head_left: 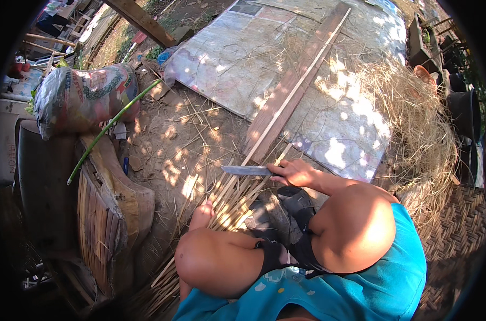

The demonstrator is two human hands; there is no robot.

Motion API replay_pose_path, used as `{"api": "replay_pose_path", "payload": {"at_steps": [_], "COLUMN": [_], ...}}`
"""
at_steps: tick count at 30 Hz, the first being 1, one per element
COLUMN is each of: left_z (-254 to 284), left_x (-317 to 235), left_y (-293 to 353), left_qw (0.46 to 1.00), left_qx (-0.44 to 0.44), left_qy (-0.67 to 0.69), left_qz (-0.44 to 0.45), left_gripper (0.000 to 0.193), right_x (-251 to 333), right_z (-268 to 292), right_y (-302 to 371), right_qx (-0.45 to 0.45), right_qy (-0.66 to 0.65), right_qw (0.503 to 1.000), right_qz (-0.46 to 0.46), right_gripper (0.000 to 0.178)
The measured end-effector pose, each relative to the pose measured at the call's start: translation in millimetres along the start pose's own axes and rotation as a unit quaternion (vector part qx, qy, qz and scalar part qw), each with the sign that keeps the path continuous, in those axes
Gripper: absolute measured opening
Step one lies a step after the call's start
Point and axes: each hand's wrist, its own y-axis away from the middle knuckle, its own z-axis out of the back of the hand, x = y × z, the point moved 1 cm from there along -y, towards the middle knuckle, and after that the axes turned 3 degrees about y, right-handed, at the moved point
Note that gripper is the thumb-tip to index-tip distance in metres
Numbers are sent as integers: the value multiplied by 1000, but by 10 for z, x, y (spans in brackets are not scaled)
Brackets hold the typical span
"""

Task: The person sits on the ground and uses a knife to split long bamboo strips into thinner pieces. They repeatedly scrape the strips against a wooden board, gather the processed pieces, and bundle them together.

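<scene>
I sit on the ground with both knees drawn up and a bare foot (202,215) out front. My right hand (295,173) grips the handle of a knife (246,170); its flat blade points left and lies across a bundle of long thin bamboo strips (233,199). The strips run from under my legs up along a long wooden plank (298,79). My forearm goes behind my right knee (355,227). My left hand is out of sight. A pair of black sandals (289,209) lies between my legs.
A pale tarp (237,59) covers the ground ahead, with a heap of dry straw (414,123) at its right. Under me on the right is a woven mat (460,230). A filled printed sack (82,96), a green stalk (114,122) and a curved bamboo frame (111,214) stand left.
</scene>
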Motion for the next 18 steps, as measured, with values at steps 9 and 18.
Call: {"api": "replay_pose_path", "payload": {"at_steps": [9, 18], "left_z": [-386, 111], "left_x": [-487, 370], "left_y": [-378, -265], "left_qw": [995, 995], "left_qx": [73, 46], "left_qy": [-55, -87], "left_qz": [-43, -22], "left_gripper": [49, 44], "right_x": [-368, -1561], "right_z": [272, 1070], "right_y": [-158, -26], "right_qx": [-130, -236], "right_qy": [-53, -34], "right_qw": [989, 917], "right_qz": [-50, -320], "right_gripper": [39, 37]}}
